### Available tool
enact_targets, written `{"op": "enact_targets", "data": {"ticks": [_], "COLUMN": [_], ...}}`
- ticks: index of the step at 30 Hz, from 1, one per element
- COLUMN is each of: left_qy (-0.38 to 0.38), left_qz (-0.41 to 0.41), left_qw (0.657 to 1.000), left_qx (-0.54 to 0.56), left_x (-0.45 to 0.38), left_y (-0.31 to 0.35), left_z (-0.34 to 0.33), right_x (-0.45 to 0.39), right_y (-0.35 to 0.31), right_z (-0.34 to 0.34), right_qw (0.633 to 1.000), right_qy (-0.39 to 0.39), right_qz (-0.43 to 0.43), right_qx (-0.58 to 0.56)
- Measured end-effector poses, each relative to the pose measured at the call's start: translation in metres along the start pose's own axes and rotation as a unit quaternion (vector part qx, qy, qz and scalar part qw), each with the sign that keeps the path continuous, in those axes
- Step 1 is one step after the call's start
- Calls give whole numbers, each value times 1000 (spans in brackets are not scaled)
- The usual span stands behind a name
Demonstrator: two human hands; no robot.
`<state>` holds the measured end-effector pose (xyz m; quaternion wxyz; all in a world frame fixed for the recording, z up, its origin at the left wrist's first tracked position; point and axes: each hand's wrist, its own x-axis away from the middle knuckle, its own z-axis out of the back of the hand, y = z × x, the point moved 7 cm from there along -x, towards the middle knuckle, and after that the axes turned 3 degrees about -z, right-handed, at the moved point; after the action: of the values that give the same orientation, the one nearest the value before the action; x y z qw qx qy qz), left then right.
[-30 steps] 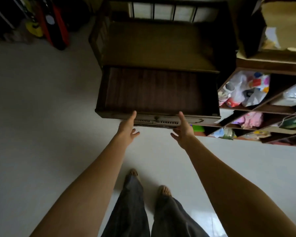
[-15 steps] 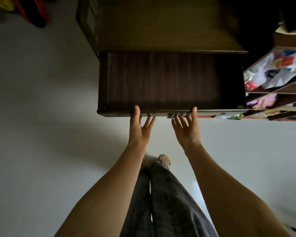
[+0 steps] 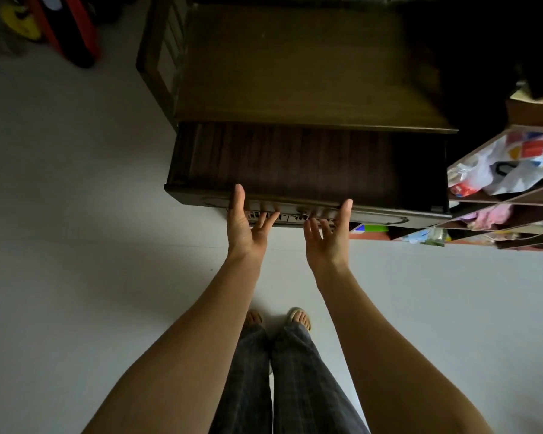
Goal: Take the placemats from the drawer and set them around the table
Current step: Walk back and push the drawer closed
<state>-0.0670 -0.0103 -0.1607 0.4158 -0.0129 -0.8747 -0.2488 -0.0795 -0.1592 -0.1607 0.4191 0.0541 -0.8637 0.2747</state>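
On a pale, bare floor [image 3: 76, 245] in a dim room, a dark wooden cabinet [image 3: 295, 64] stands with its drawer [image 3: 295, 164] pulled out. Inside lies a dark ribbed layer that may be the placemats; the gloom leaves this unsure. The left hand [image 3: 243, 227] and right hand [image 3: 328, 239] reach up at the drawer's front edge, palms spread, fingers under the rim, holding nothing. Cluttered shelves [image 3: 499, 195] stand just right of the drawer.

No legible text anywhere.
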Motion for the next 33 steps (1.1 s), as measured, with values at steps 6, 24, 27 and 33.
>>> {"op": "enact_targets", "data": {"ticks": [6, 24, 27, 33], "left_qy": [33, -6, 1, 0], "left_qz": [0, 9, 1, 0], "left_qw": [999, 1000, 1000, 1000], "left_qx": [3, 19, 4, -8], "left_x": [5, -25, -25, -29], "left_y": [-6, 25, 29, 31], "left_z": [2, -72, -81, -97], "right_x": [2, -53, -61, -79], "right_y": [-12, -44, -46, -53], "right_z": [4, -61, -67, -82], "right_qw": [999, 999, 999, 998], "right_qy": [9, -48, -40, -60], "right_qz": [14, 0, 5, 13], "right_qx": [35, 9, 18, 2]}}
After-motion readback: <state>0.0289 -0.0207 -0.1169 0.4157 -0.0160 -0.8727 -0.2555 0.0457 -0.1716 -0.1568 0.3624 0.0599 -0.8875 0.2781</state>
